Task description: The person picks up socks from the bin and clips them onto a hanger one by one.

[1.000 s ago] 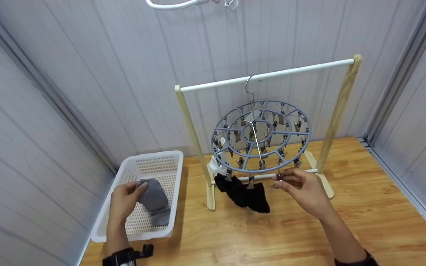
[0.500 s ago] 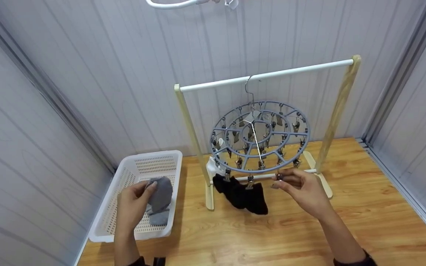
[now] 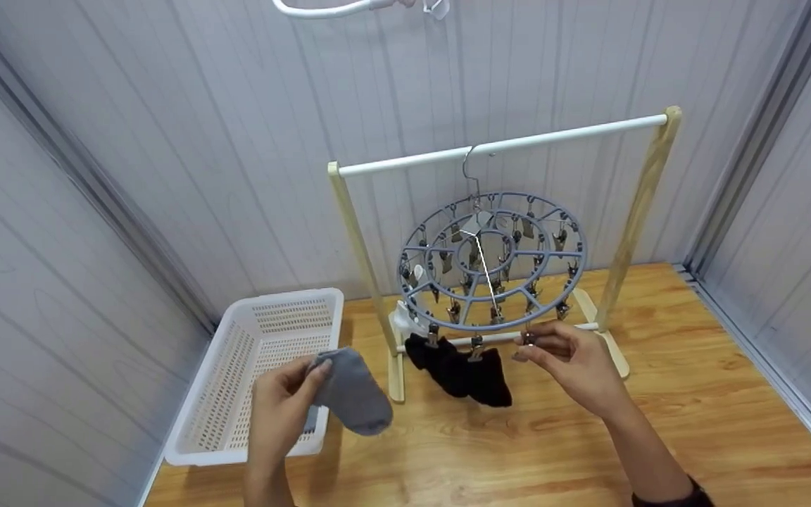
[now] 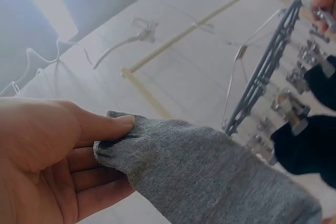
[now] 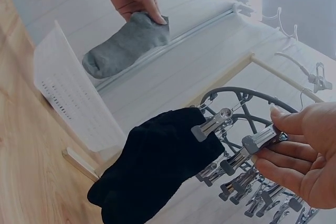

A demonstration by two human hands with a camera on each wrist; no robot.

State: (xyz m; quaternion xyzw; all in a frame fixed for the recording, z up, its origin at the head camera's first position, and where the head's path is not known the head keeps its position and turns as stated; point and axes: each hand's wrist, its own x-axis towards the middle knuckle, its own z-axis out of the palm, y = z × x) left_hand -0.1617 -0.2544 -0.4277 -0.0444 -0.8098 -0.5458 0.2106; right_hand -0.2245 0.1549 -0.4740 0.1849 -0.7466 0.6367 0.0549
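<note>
A grey sock [image 3: 355, 394] hangs from my left hand [image 3: 280, 408], its cuff pinched between thumb and fingers, just right of the white basket [image 3: 187, 422]. In the left wrist view the sock [image 4: 210, 177] stretches away from the thumb. My right hand [image 3: 578, 366] pinches a metal clip [image 5: 261, 139] at the front rim of the round grey drying hanger [image 3: 490, 327]. Left of that hand, black socks [image 3: 462, 370] hang from two clips on the rim.
The hanger hooks over the white bar [image 3: 518, 141] of a wooden-legged rack [image 3: 638, 218]. Something white [image 3: 405, 320] is behind the hanger's left side. More grey cloth [image 3: 311, 420] shows in the basket. Panelled walls enclose the wooden table [image 3: 462, 458].
My left hand has lifted the grey sock out of the basket and carried it right, past the basket's edge. The right hand stays at the same clip.
</note>
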